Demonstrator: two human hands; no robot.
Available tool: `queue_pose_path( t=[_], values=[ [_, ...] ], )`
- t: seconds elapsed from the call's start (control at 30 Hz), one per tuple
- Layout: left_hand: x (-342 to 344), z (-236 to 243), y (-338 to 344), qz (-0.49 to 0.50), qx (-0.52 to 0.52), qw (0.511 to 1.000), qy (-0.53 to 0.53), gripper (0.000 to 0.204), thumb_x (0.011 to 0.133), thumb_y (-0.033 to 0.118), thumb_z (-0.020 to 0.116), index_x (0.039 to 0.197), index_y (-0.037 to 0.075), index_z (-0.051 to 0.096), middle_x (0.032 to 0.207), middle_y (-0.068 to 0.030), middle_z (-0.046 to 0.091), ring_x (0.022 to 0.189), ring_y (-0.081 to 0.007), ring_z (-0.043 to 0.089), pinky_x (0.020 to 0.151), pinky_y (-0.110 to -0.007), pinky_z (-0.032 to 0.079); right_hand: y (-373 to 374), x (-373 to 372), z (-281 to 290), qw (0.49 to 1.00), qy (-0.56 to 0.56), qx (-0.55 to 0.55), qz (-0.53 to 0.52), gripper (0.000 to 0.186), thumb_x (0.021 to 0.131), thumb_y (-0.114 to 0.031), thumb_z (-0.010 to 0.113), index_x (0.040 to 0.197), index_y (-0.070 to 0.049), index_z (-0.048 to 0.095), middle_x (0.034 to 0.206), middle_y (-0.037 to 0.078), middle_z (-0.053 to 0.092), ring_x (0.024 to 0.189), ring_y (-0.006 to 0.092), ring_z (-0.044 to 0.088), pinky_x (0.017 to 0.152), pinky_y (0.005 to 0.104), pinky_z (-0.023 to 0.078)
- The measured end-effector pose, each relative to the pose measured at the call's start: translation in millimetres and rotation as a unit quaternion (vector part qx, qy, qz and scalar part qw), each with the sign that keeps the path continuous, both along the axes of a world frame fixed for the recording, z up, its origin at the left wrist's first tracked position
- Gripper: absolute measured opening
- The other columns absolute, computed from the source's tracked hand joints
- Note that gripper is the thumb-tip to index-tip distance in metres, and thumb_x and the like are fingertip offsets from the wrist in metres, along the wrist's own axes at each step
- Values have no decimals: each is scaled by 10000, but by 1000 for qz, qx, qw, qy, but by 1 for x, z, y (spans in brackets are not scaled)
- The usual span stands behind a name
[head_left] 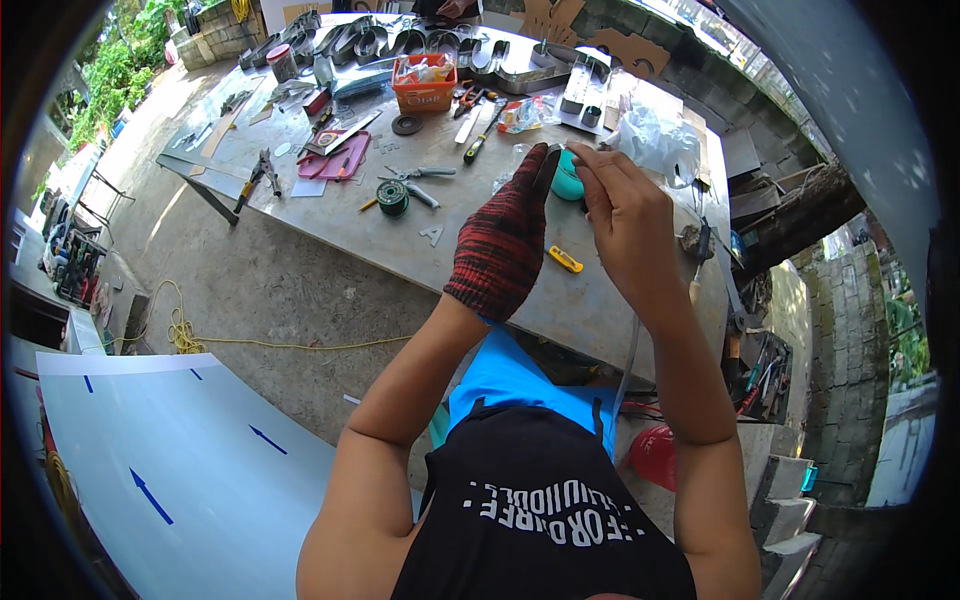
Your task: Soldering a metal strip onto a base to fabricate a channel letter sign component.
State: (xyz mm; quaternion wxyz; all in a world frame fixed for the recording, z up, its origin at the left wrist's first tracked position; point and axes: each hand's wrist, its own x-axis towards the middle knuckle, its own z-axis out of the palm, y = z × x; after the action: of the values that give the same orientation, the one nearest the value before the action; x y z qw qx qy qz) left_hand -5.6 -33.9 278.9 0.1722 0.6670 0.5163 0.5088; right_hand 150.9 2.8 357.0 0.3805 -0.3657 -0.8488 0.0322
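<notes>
My left hand, in a red-and-black knitted glove, is raised over the near side of the table with its fingers closed. A small pale sliver shows at its fingertips, too small to name. Bare and close on the right, my right hand brings bent fingers and thumb together at the same spot; what they pinch is hidden. Between the hands and beyond them is a teal rounded object, partly covered. Below the hands lies a yellow box-cutter-like tool. Left of the glove are pliers, a spool of wire and a cut-out metal letter.
On the metal table stand an orange tub, a pink tray and a white plastic bag. Bent metal letter shapes line the far side. A person's hand shows there. A yellow cord crosses the floor.
</notes>
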Motion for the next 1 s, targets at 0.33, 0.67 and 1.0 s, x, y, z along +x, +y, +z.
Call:
queue_pose_path(
  t=[0.33,0.67,1.0],
  values=[
    [3,11,1,21,-50,998,-17,593,1007,60,506,1578,154,374,1374,-205,617,1179,-384,648,920,-462,557,0,-7,-6,1000,7,15,-10,283,1015,-136,626,1285,-66,676,1019,167,685,763,371,701,673,446,568],
    [5,4,4,57,-13,998,-27,776,866,-98,539,1596,100,364,1310,-202,653,957,-296,695,858,-359,562,-6,-19,-14,999,0,26,-20,315,1016,-103,607,1318,-24,649,1037,188,669,775,376,703,675,449,569],
    [10,5,2,40,46,998,-9,755,946,48,639,1613,73,285,1460,-176,586,1168,-311,694,866,-368,597,-14,-25,-20,998,49,43,-15,358,1007,-70,599,1360,-18,621,1085,183,656,797,357,699,678,439,568]
  ],
)
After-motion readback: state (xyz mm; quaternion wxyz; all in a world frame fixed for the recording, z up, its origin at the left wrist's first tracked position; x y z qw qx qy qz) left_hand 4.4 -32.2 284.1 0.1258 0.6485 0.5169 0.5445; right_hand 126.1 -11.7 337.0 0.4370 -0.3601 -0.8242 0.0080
